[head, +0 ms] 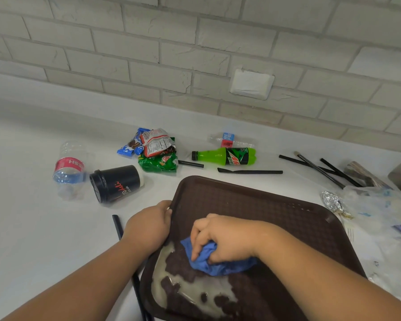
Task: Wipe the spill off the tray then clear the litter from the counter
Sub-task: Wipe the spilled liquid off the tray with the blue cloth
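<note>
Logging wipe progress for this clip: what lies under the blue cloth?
The blue cloth, gripped by the right hand, sits on the brown tray at the upper edge of the pale spill. Whether liquid lies beneath it is hidden.

Right hand [220,237] presses cloth [220,265]; spill [195,290] on tray [252,200].

Your brown tray [264,205] lies lower right, pale spill [195,295] pooled in its lower-left corner, bunched blue cloth [220,266] at the pool's edge. Wrappers [157,149], 1 tipped cup [118,183] and 1 green bottle [225,156] lie mid-frame.

pale brick wall [195,42] with a white switch plate [251,84], above white counter [32,228].
</note>
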Demonstrator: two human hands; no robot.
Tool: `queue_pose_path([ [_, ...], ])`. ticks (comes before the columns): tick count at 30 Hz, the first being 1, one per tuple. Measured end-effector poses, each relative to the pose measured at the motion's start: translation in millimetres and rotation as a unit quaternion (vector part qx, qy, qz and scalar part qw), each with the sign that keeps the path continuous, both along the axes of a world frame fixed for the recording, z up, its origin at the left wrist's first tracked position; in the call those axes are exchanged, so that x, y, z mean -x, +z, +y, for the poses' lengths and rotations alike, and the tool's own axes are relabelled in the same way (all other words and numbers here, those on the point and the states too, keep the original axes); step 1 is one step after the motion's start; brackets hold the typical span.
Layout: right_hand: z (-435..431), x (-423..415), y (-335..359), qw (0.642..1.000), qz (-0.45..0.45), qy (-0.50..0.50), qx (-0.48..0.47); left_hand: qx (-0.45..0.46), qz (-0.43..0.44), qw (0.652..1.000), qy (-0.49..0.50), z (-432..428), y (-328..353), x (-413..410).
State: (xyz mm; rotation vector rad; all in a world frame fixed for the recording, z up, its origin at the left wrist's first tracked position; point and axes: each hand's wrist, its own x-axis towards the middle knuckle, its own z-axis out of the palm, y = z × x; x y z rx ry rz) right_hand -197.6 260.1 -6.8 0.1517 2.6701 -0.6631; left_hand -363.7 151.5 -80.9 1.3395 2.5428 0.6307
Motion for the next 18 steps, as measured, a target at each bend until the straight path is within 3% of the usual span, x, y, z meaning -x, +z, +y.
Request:
queue_pose_path([
  [6,-7,-6,-4,0.997,0.049,-0.051,-0.013,0.008,0.001,1.0,0.001,0,1,0],
  [10,-2,-15,2,0.999,-0.01,-0.04,0.021,0.01,0.002,1.0,-0.002,0,1,-1],
  [14,-3,3,-8,0.991,0.084,-0.097,-0.033,0.012,0.003,1.0,-0.002,1,0,0],
  [18,-26,15,-17,0.992,0.111,-0.037,-0.047,0.013,0.001,1.0,-0.001,2,0,1],
])
